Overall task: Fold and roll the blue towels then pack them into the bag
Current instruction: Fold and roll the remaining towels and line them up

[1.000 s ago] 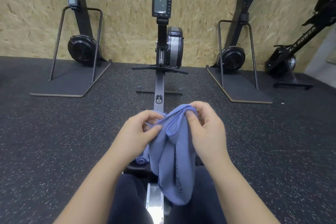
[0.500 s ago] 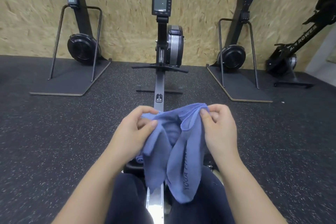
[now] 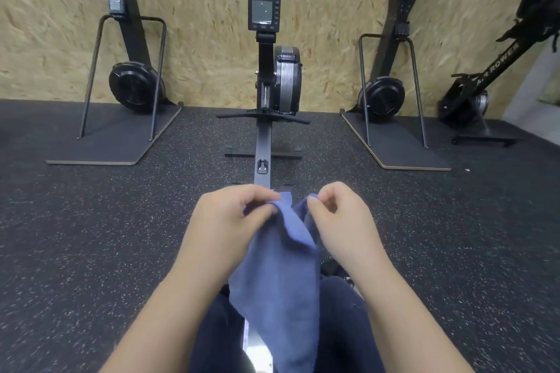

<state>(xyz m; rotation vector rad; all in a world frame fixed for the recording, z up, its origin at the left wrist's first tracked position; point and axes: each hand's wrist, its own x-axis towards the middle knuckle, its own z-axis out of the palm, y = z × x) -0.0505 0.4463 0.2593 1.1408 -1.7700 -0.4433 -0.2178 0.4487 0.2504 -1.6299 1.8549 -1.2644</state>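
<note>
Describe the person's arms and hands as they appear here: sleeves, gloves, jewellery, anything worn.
Both forearms are bare right down to the bottom edge of the picture; no sleeves show. The left hand and right hand wear no gloves, and no rings, watch or bracelets are visible. Fingernails look short and unpainted.

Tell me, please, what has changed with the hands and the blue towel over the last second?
Both hands have kept their pinch on the top edge of the blue towel. The left hand and right hand spread apart half a second ago, opening the top, then came closer again, so the cloth now hangs narrower and straighter down over the lap. The printed lettering no longer shows. The rowing machine stayed put.
</note>
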